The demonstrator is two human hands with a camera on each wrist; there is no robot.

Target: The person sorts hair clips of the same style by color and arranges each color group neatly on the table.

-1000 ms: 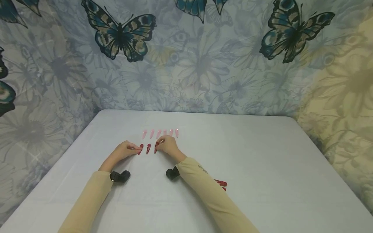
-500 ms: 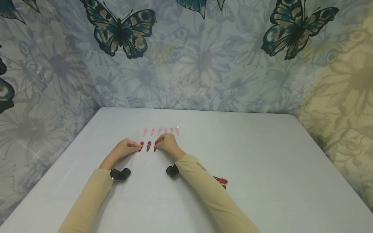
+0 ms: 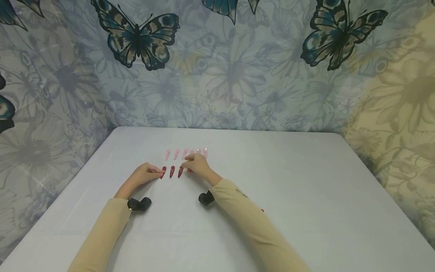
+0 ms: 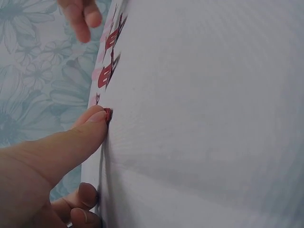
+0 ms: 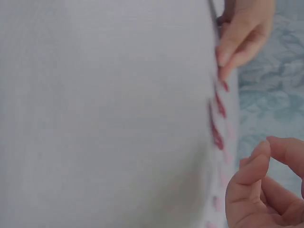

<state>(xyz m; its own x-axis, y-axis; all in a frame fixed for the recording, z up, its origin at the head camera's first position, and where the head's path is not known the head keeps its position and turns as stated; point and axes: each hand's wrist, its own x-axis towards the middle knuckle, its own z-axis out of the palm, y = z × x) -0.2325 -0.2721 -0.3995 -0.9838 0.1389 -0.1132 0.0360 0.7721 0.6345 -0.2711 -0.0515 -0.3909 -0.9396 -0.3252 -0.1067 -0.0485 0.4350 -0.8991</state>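
On the white table three red snap hair clips stand in a short row in the head view. My left hand (image 3: 143,175) pinches the leftmost red hair clip (image 3: 164,169) between thumb and fingertips, against the tabletop. Beside it lie the middle red hair clip (image 3: 172,172) and the third red hair clip (image 3: 180,172). Just right of the third one hovers my right hand (image 3: 199,166), fingers loosely bent; the right wrist view shows nothing held in that hand (image 5: 259,187). Behind, a row of pink hair clips (image 3: 167,155) is partly hidden by the right hand.
A bit of another red clip (image 3: 263,210) shows past the right sleeve (image 3: 251,223). Black wrist cameras sit on both wrists. The white table (image 3: 306,181) ends at a butterfly-patterned backdrop (image 3: 234,75).
My right hand has let go of the third red hair clip and shifted slightly right. The right sleeve now covers more of the red clips on the right. My left hand keeps its place.
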